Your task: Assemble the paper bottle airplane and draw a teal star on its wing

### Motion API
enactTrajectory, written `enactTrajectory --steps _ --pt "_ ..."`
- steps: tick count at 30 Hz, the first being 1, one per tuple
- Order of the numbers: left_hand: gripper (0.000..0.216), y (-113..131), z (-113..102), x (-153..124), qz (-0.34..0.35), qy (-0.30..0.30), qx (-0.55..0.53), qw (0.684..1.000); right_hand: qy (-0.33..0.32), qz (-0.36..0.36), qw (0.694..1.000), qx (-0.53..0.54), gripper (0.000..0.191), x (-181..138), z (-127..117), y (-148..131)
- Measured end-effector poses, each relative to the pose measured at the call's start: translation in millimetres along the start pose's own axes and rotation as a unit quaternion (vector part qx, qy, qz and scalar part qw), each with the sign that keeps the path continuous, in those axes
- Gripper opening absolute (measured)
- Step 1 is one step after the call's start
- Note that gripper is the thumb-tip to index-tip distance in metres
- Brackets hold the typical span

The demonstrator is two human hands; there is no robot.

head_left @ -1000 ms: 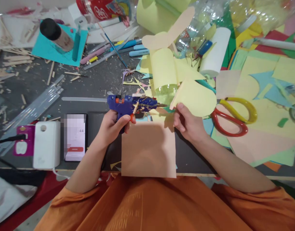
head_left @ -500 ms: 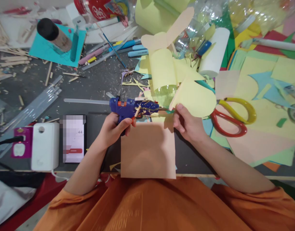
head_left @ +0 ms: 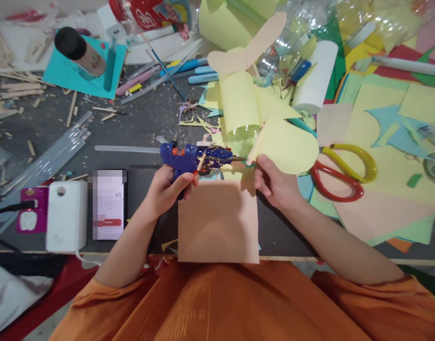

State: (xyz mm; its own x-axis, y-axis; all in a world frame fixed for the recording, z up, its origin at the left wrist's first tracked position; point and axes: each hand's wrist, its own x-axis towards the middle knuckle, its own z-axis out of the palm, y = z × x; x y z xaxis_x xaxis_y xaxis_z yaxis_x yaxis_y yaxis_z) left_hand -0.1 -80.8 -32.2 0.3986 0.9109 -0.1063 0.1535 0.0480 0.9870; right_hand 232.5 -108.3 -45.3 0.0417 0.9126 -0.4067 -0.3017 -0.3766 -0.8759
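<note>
My left hand (head_left: 167, 189) is closed round the grip of a blue hot glue gun (head_left: 196, 157), a finger on its orange trigger. The nozzle points right and its tip meets the edge of a rounded yellow paper piece (head_left: 286, 147). My right hand (head_left: 274, 184) pinches that piece at its lower left corner. The piece is joined to a clear plastic bottle wrapped in yellow paper (head_left: 240, 111). A salmon-coloured paper sheet (head_left: 219, 222) lies flat below both hands at the table's front edge.
Red and yellow scissors (head_left: 341, 177) lie to the right on coloured paper sheets. A phone (head_left: 108, 203), a white power adapter (head_left: 63, 215) and clear glue sticks (head_left: 50, 158) are on the left. Markers, wooden sticks, a white roll (head_left: 317, 76) and plastic bottles crowd the back.
The glue gun shifted slightly right, bringing its nozzle tip to the yellow piece's edge. My right hand stayed on the piece and tilted it a little.
</note>
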Motion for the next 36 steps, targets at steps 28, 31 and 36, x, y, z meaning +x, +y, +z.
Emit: enactTrajectory --steps 28,31,36 --pt "0.052 0.6 -0.4 -0.4 -0.022 0.001 -0.024 0.999 -0.034 -0.023 0.995 -0.092 0.064 -1.6 -8.6 9.5" --pt "0.051 2.0 -0.2 -0.2 -0.022 0.002 -0.018 1.000 -0.029 -0.024 0.995 -0.091 0.062 -2.2 -7.8 8.1" --pt "0.043 2.8 0.3 0.4 -0.027 0.001 -0.010 1.000 -0.040 -0.024 0.995 -0.093 0.064 -3.3 -7.0 6.0"
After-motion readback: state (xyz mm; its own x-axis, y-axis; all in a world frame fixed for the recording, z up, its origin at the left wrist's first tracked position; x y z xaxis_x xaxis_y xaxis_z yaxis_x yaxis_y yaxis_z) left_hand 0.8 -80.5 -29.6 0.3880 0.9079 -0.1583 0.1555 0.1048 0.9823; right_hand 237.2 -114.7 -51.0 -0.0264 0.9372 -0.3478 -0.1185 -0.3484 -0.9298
